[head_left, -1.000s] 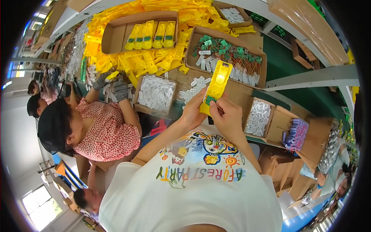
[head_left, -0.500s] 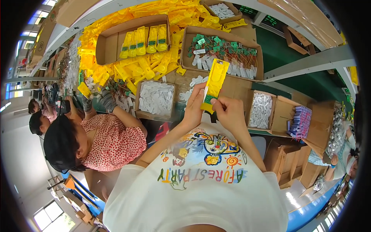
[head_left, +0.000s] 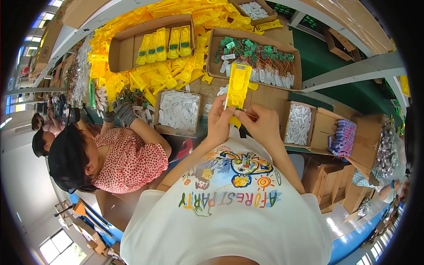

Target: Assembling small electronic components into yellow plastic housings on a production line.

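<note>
Upright in front of my chest is a long yellow plastic housing (head_left: pixel 239 86) with moulded hollows. My left hand (head_left: pixel 218 121) grips its lower left side, the thumb pressing near the lower end. Most of a small green circuit board lies hidden under that thumb. Close against the lower right of the housing, my right hand (head_left: pixel 261 125) is closed in a pinch. A thin reddish wire (head_left: pixel 252 116) shows at its fingertips. Beyond the housing stands a carton of green circuit boards (head_left: pixel 265 56) wired to white pieces.
A carton (head_left: pixel 121 55) holding several yellow housings sits on a heap of yellow parts (head_left: pixel 132 84). Boxes of white pieces (head_left: pixel 178 110) (head_left: pixel 298 124) flank my hands. Purple cylinders (head_left: pixel 343 138) fill a box at right. A gloved co-worker (head_left: pixel 128 159) sits at left.
The yellow housing has swung more upright and shifted slightly left. My left thumb now covers the circuit board, and my right fingers have moved off the housing's end. The co-worker's gloved hands have moved.
</note>
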`<state>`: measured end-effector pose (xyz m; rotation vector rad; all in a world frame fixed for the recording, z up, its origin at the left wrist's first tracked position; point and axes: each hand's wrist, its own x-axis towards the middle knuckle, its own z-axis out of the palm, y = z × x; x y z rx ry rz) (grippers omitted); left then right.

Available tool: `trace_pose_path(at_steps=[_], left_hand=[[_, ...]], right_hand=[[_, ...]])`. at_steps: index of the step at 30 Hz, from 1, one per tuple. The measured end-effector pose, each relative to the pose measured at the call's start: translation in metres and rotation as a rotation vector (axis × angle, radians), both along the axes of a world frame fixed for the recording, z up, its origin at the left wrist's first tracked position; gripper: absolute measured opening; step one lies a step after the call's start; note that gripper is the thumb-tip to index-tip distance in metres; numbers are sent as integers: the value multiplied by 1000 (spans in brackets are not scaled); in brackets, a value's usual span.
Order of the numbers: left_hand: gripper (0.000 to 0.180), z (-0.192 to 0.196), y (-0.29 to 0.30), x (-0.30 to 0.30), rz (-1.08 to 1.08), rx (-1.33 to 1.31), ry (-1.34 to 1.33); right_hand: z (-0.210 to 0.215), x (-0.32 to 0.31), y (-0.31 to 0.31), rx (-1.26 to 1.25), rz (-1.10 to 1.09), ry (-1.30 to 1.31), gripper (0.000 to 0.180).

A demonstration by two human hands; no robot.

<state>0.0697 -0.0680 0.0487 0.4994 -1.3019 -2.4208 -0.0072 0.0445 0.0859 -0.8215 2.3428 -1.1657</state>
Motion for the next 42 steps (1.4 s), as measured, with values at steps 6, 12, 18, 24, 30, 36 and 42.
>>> trace_pose_path(at_steps=[6,12,18,24,30,36,42], left_hand=[[31,6,-2,-1,-60,-128,-31],[30,3,1,-2,-123,-74,-3],[29,-1,4,-2,-152,23,-16],[31,-10,0,-3,-189,-143,-21],[38,-18,-5,-11,-211,129,-153],[50,-18,-4,-6,-335,-104,16],[56,-17,-1,-9,-388,-154,53]], right_hand=[[-14,6,-1,-403,-40,-98,18],[-23,4,6,-453,-33,-243,18],[-16,-1,13,-334,9,-269,16],[-27,0,9,-381,20,-175,16],[-63,-8,11,-325,-106,-419,18],[-54,-11,19,-426,-104,-641,20],[-50,-12,15,-351,-165,-472,20]])
